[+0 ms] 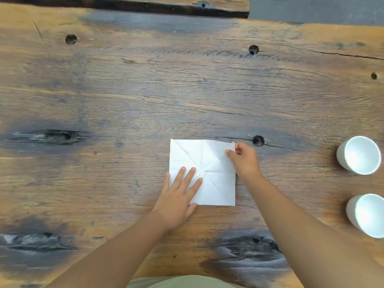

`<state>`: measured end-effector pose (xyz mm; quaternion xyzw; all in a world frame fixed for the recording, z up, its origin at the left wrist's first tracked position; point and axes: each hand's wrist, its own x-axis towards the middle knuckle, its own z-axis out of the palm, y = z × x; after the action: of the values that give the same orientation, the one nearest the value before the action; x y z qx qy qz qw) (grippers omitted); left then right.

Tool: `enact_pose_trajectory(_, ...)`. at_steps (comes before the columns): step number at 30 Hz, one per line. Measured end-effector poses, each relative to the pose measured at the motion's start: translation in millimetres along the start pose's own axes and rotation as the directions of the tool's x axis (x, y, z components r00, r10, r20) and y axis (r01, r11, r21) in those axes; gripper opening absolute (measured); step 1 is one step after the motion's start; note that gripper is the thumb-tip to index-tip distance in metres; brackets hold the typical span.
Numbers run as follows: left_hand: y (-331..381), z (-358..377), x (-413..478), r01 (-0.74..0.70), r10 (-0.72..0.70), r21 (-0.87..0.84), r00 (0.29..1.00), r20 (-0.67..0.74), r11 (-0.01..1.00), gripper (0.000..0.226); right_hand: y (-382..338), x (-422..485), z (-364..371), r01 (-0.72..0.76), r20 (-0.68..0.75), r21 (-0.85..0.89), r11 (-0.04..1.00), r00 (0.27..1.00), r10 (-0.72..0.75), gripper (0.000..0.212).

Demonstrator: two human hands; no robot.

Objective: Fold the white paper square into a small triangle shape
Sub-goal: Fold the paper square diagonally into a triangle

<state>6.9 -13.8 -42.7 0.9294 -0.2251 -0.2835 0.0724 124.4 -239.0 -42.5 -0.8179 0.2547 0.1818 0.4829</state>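
Observation:
A white paper square (209, 161) lies flat and unfolded on the wooden table (145, 90), marked by several crease lines that meet near its middle. My left hand (179, 194) rests palm down on its near left corner, fingers spread and pointing toward the centre. My right hand (243, 159) is at the far right corner, thumb and fingers pinched on the paper's edge there, which is lifted slightly.
Two white cups stand at the right edge of the table, one (359, 154) farther away and one (367, 215) nearer. Dark knot holes dot the wood, one (258, 140) just beyond the paper's far right corner.

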Motion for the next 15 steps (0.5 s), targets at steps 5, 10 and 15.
enact_pose_trajectory(5,-3,13,-29,0.043,-0.043,-0.013,0.999,0.003,0.999,0.069,-17,-28,12,0.084,0.013,0.004,0.996,0.996,-0.084,0.022)
enact_pose_trajectory(10,-8,22,-54,0.082,-0.084,-0.059,0.996,-0.031,0.995,0.070,-26,-68,25,0.163,0.061,0.026,0.986,0.985,-0.164,0.013)
enact_pose_trajectory(15,-12,31,-70,0.088,-0.090,-0.102,0.996,-0.020,0.991,0.074,-21,-106,44,0.296,0.208,-0.148,0.944,0.942,-0.263,0.016)
